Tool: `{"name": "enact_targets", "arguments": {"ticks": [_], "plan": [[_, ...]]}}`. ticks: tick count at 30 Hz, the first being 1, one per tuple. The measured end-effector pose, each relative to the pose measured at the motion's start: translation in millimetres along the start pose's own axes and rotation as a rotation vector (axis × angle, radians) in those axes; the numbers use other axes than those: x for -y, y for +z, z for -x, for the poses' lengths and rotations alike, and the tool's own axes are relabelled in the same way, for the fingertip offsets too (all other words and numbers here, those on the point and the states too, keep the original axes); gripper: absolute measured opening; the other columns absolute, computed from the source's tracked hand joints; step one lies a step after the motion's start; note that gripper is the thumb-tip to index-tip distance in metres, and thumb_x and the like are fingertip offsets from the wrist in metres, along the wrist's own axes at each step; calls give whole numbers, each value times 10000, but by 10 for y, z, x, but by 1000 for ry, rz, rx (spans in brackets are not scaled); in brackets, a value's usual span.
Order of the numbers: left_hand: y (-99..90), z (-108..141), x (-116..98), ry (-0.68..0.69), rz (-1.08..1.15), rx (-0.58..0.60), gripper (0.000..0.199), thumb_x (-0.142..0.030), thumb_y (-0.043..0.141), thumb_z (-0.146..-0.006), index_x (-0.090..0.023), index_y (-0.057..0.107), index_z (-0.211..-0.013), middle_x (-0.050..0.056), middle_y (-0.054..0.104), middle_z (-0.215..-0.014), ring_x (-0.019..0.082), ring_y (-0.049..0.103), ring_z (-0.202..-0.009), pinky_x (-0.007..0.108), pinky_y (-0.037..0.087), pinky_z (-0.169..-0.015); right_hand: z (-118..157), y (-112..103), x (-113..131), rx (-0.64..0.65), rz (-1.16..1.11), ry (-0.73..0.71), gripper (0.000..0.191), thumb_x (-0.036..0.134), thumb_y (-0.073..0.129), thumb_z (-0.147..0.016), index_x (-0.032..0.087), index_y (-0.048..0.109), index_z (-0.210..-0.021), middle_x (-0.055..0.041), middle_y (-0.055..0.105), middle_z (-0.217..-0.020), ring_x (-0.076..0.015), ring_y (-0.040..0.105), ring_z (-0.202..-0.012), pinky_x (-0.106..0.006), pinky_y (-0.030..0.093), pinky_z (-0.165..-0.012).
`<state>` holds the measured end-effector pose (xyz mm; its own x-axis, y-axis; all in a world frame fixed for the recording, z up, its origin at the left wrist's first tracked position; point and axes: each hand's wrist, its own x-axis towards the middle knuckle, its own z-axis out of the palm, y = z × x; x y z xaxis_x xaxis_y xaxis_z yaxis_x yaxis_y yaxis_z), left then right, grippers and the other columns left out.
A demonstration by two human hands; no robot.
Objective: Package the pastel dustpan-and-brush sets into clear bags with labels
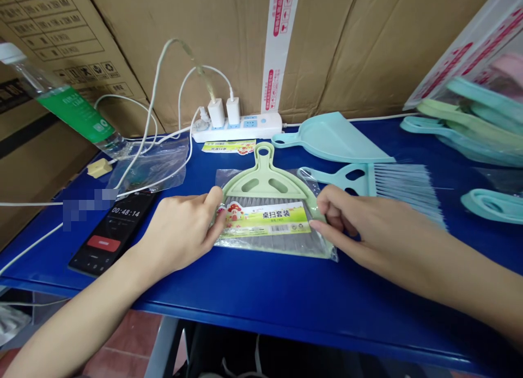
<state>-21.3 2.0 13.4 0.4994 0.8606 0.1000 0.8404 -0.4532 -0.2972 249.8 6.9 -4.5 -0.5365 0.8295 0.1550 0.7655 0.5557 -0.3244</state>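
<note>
A green dustpan and brush set [265, 187] lies in a clear plastic bag on the blue table [253, 291], its handle pointing away from me. Across its grey bristles sits a printed label card [265, 219]. My left hand [186, 228] pinches the left edge of the bagged set between thumb and fingers. At the right edge, my right hand [347, 220] has its fingers curled on the bag, thumb near the label's end. Just behind and right are a loose light blue dustpan [335, 138] and a light blue brush [376, 182].
A phone [110, 231] and a crumpled clear bag [163, 163] lie at left near a tilted bottle [73, 108]. A power strip [245, 128] with white cables stands behind. More bagged dustpans [469, 127] are piled at right. Cardboard boxes [229, 40] line the back.
</note>
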Motion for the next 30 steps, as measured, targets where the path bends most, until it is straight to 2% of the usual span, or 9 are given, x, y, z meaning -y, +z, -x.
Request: {"name": "enact_targets", "arguments": {"ticks": [5, 13, 20, 27, 30], "plan": [[-15, -13, -4, -13, 8, 60, 222, -292, 324, -958, -181, 512, -919, 1, 618, -552, 207, 608, -473, 275, 275, -434, -24, 35, -14, 3, -85, 79, 112, 307, 413, -899, 267, 323, -845, 51, 515, -497, -165, 485, -403, -294, 297, -414], [-36, -31, -10, -16, 5, 111, 203, -282, 321, -969, -178, 495, -952, -7, 624, -548, 208, 628, -482, 270, 287, -442, 23, 117, -66, -54, -101, 75, 104, 321, 408, -895, 255, 332, -923, 87, 454, -496, -138, 439, -383, -285, 291, -421], [-12, -19, -10, 21, -13, 79, 189, -251, 329, -955, -184, 504, -924, -17, 588, -509, 197, 597, -439, 270, 256, -427, -8, 73, -29, 34, -146, 105, 109, 254, 416, -843, 248, 328, -905, 91, 453, -463, -135, 442, -382, -276, 305, -412], [-15, -1, -19, 100, 20, 82, 184, -238, 335, -944, -191, 504, -887, -26, 566, -490, 186, 588, -439, 273, 295, -441, 0, 53, -64, -16, -174, 104, 122, 234, 406, -836, 250, 325, -927, 94, 436, -492, -132, 429, -377, -284, 308, -399], [-12, 14, -28, 134, 81, 66, 185, -244, 331, -949, -200, 494, -873, -42, 544, -477, 168, 566, -426, 264, 302, -446, -23, -12, -56, -86, -243, 124, 90, 281, 407, -885, 255, 333, -930, 76, 466, -545, -134, 479, -418, -283, 363, -437]]}}
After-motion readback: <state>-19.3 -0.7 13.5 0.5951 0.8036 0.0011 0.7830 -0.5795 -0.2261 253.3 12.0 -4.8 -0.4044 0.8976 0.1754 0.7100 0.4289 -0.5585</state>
